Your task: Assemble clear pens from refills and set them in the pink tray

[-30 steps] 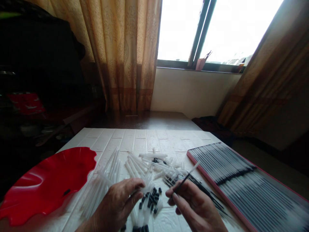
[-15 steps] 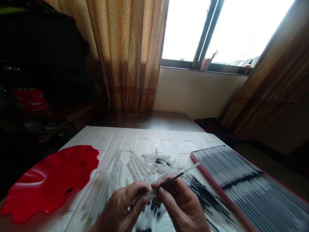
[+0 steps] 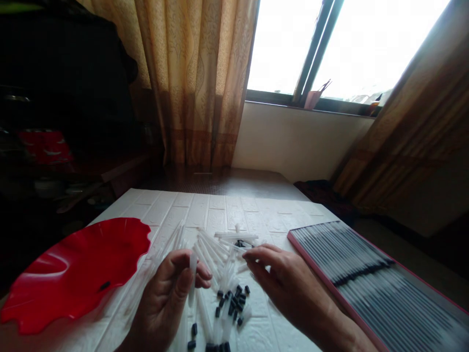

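Note:
My left hand (image 3: 168, 286) is closed around a short translucent white tube (image 3: 192, 278), held almost upright between thumb and fingers. To the right, my right hand (image 3: 276, 271) hovers palm down, its fingertips bunched together beside the loose clear tubes (image 3: 212, 249). Whatever those fingertips hold is hidden from me. Between and below the hands lie several small black caps (image 3: 236, 300), scattered on the white brick-patterned table cover (image 3: 271, 327). More long clear tubes (image 3: 146, 288) lie in a bundle left of my left hand.
A red wavy-rimmed dish (image 3: 73, 274) with one small black piece (image 3: 105, 286) stands at the left. On the right, a pink-edged tray (image 3: 311, 256) holds rows of grey, dark-ended sticks. Behind are a dark tabletop (image 3: 220, 181), curtains (image 3: 194, 88) and a window.
My hands have moved apart. The right one went up and right, and the thin black-and-clear stick it held is out of sight. The left hand has turned its tube upright.

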The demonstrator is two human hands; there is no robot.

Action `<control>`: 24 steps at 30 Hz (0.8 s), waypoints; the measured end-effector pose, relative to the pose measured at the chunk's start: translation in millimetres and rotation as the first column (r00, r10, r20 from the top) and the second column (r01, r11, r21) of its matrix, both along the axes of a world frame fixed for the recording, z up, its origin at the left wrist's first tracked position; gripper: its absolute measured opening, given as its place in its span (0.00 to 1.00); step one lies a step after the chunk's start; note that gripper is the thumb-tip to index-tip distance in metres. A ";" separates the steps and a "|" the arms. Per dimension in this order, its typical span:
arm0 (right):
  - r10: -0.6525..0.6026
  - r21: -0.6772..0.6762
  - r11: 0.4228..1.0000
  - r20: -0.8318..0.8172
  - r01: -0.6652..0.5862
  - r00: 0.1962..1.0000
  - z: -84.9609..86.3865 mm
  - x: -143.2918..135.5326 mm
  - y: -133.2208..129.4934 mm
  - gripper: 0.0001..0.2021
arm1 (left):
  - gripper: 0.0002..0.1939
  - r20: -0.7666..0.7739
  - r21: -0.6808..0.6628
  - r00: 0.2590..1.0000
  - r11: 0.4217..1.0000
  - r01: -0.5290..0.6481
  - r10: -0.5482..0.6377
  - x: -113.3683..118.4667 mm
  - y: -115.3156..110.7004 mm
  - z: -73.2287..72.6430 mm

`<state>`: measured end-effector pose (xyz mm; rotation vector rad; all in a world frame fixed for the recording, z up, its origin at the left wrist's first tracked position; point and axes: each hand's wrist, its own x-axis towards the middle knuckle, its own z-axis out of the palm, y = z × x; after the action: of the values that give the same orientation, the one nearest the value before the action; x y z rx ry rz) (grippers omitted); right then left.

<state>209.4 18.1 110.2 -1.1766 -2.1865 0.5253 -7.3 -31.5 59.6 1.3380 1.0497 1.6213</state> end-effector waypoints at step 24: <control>-0.079 -0.498 0.815 -0.602 -0.297 0.794 -78.7 9.7 4.6 0.09 | 0.22 -0.122 -0.470 0.876 0.805 0.363 -0.466 5.8 5.0 -28.9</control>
<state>219.1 22.7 31.6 -0.9550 -1.5657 1.4800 -1.6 -26.5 30.7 1.3469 1.0771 0.8505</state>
